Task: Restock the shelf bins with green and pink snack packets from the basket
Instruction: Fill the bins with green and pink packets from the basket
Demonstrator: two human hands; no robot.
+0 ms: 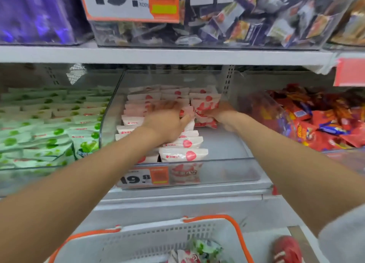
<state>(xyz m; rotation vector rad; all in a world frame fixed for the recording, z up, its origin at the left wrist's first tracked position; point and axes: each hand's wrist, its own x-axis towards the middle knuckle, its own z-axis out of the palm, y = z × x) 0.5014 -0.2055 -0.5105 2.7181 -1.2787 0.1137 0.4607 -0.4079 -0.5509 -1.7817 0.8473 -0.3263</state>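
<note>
Several pink packets (205, 112) are gripped in the right hand (222, 115) at the back right of the middle bin (227, 162); the left hand (167, 122), fingers straight, rests flat on the rows (183, 143) beside. Green packets (49, 136) fill the left bin (39, 176); the basket (150, 235) stands below.

The bin (227, 172) at twelve o'clock is clear plastic, glossy and smooth. The pink packets (183, 155) inside it and the green packets (49, 142) at nine o'clock are shiny film. At six o'clock, the basket (138, 241) is matt perforated plastic — the shelf (158, 55) looks like smooth painted metal.
</note>
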